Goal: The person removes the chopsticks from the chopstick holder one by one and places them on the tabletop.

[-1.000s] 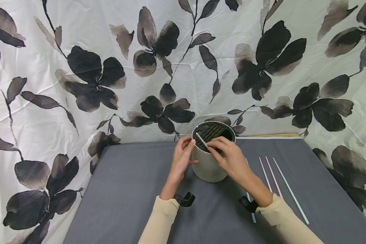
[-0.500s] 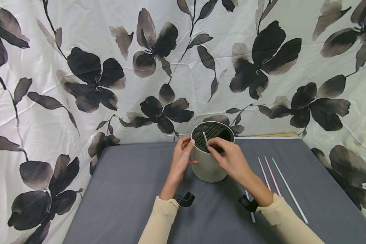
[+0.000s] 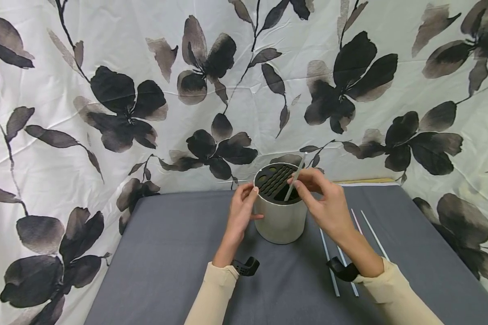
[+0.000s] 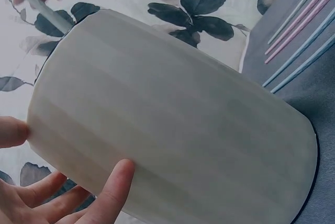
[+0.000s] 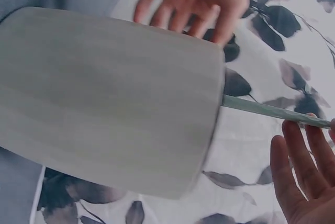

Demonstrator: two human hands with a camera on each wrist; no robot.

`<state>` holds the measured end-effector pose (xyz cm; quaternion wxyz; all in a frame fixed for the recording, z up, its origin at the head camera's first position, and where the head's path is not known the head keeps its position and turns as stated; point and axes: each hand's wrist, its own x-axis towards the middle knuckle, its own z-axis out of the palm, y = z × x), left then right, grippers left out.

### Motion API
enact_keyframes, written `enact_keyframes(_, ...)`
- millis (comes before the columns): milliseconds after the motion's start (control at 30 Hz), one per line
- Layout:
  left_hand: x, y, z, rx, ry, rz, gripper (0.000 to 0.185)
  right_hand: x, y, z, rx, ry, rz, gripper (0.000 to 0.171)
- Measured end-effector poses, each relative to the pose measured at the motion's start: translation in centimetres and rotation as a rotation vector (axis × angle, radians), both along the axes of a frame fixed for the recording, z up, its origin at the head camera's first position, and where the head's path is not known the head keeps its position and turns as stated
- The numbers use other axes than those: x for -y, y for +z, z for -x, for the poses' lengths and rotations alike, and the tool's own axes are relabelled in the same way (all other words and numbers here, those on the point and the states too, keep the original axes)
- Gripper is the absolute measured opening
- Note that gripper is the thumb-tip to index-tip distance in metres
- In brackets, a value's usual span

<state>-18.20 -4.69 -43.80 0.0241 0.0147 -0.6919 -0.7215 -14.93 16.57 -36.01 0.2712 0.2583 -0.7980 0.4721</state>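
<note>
my right hand (image 3: 329,203) pinches one straw (image 3: 293,179), its tip in the holder (image 3: 279,221) — left hand (image 3: 241,212) steadies it; four straws (image 3: 341,257) wait on the counter (image 3: 166,262).

You've got long cream sleeves (image 3: 215,289) on both arms, plus a black strap mount (image 3: 247,266) at each wrist.

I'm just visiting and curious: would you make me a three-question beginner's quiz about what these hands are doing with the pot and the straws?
1. True or false: the left hand rests against the side of the round holder.
2. What does the right hand pinch? A) a spoon B) a straw C) a pencil
3. Where does the straw's lower end sit?

Key: 1 true. 2 B. 3 Inside the holder's black slotted top.
</note>
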Motion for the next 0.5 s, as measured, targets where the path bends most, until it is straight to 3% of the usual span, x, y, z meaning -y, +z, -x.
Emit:
enact_keyframes(200,0.1,0.0,0.0,0.005,0.003,0.004,0.054,-0.9,1.5,-0.3,0.006,0.05,0.173,0.025)
enact_keyframes(333,0.0,0.0,0.1,0.016,0.008,0.003,0.05,-1.8,2.2,-0.2,0.037,0.158,0.413,0.024)
enact_keyframes(500,0.0,0.1,0.1,0.005,0.012,0.001,0.05,-3.3,2.6,0.0,0.135,0.209,0.675,0.027)
